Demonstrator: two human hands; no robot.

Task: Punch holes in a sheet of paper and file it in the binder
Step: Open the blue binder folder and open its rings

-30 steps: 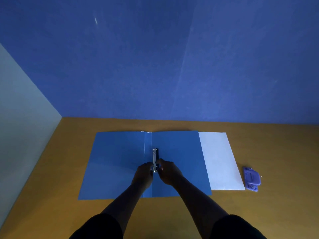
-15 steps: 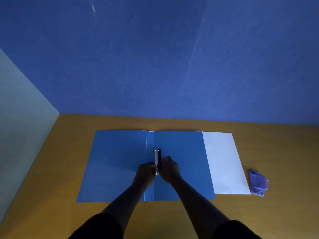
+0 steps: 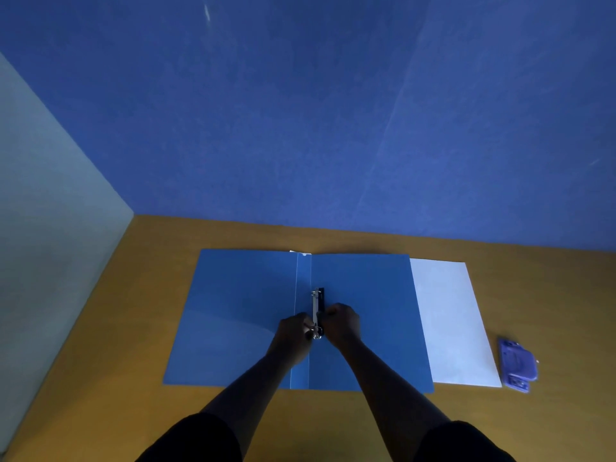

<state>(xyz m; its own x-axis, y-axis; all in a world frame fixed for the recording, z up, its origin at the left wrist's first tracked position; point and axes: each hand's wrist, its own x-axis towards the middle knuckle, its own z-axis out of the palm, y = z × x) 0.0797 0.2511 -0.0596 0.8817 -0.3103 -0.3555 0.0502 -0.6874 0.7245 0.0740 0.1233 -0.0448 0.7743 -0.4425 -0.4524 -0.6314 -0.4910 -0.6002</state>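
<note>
Hands meet at the near ring: our left hand (image 3: pixel 293 335) and right hand (image 3: pixel 341 323) both pinch the ring clip (image 3: pixel 317 311) on the open binder (image 3: pixel 240 315). Paper (image 3: pixel 450 321) lies right of it, long axis running away from us, nearer our right hand.

Probably an office: wooden desk (image 3: pixel 333 238), blue partition wall (image 3: pixel 300 111), binder (image 3: pixel 233 311).

A single head-worn wide-angle camera looks forward and steeply down from close above the wooden table (image 3: pixel 140 328), its frame taking in the blue wall (image 3: pixel 300 111) ahead and both forearms below.
</note>
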